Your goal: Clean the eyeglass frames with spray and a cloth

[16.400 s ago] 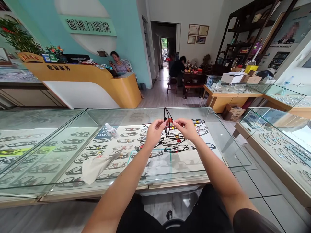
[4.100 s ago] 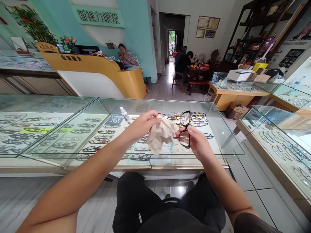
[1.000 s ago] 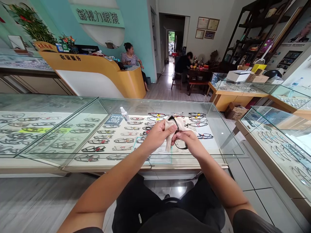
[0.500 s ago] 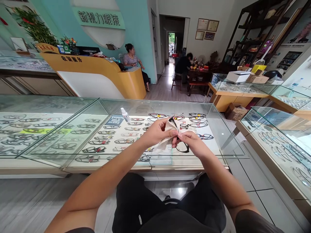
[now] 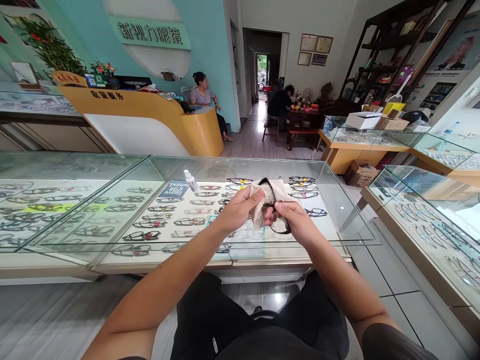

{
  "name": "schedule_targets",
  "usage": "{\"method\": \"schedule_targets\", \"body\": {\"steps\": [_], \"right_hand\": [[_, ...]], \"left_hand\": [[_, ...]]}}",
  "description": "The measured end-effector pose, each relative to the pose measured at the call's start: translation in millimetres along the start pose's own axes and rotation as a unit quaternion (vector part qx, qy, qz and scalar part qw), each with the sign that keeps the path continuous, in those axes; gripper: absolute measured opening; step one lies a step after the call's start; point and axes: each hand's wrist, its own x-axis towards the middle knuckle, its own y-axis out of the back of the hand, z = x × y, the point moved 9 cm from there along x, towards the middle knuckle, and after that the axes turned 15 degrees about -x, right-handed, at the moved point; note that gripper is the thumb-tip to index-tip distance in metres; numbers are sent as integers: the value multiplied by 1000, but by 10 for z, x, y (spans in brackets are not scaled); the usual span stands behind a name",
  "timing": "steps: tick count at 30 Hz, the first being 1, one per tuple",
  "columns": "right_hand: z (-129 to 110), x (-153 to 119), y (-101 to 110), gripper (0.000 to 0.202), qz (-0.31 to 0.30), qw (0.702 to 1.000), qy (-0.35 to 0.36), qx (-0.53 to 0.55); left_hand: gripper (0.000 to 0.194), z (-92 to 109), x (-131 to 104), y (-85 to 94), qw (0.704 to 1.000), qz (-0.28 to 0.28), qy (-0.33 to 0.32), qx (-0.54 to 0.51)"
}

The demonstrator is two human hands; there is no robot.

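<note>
Above the glass display case [image 5: 180, 247], my two hands meet around a pair of black-framed eyeglasses [image 5: 284, 229]. My left hand [image 5: 242, 206] is closed on a cream cleaning cloth [image 5: 259, 214], which lies around one lens of the glasses. My right hand [image 5: 293, 219] pinches the frame near its middle, and the other lens hangs below the fingers. Part of the cloth spreads behind the glasses. Some fingertips are hidden by cloth and frame. A small white spray bottle [image 5: 191, 181] stands on the case, left of my hands.
Rows of eyeglasses [image 5: 146, 235] lie inside the case under the glass. More glass cases [image 5: 431, 235] stand at the right. Beyond are a yellow counter [image 5: 204, 131] with a seated person [image 5: 202, 92] and another person [image 5: 279, 105] at a dark table.
The cloth has opened out and now spreads behind the glasses. My left hand has shifted slightly left and down, and more of the upper frame shows.
</note>
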Motion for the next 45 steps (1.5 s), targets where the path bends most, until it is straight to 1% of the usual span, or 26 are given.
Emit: {"method": "schedule_targets", "body": {"steps": [3, 6, 8, 10, 13, 15, 19, 22, 24, 28, 32, 36, 38, 42, 45], "right_hand": [[11, -13, 42, 47, -4, 1000, -6, -12], [27, -20, 50, 47, -16, 1000, -12, -8], [10, -26, 34, 46, -24, 1000, -9, -4], [-29, -36, 0, 46, -33, 999, -1, -6], [-88, -53, -61, 50, -47, 998, 8, -31], [-99, -55, -80, 51, -50, 998, 8, -46], [-74, -20, -52, 51, -39, 998, 9, -46], [-65, 21, -18, 50, -31, 998, 16, -45], [-74, 49, 8, 48, -27, 998, 21, -44], [-72, 103, 46, 45, -24, 999, 17, -20], [-47, 140, 61, 46, -25, 999, 8, -21], [-75, 151, 71, 51, -27, 999, 9, -35], [-121, 154, 97, 52, -22, 998, 14, -50], [-212, 168, 207, 51, -10, 996, 11, -89], [-253, 204, 327, 49, -3, 994, 11, -113]], "left_hand": [[39, 55, 1, 80, 999, -14, 13, 30], [34, 119, -1, 178, 998, 2, 4, 55], [34, 132, -7, 204, 998, 16, 0, 61], [37, 107, -14, 191, 998, 25, 6, 59], [50, 52, -17, 127, 999, 27, 15, 39], [53, 46, -8, 100, 999, 33, 5, 30], [49, 54, 25, 77, 999, 50, -7, 20], [44, 45, 40, 14, 999, 32, 2, 4], [39, 60, 40, -21, 1000, 22, -4, 0], [42, 72, 51, -56, 1000, 12, -21, 3], [50, 43, 114, -20, 999, 30, -41, 6], [50, 0, 208, 8, 998, 42, -48, 18], [49, 14, 254, 14, 997, 35, -53, 33], [58, 104, 330, 77, 995, 7, -58, 76], [52, 172, 370, 179, 994, -3, -52, 91]]}}
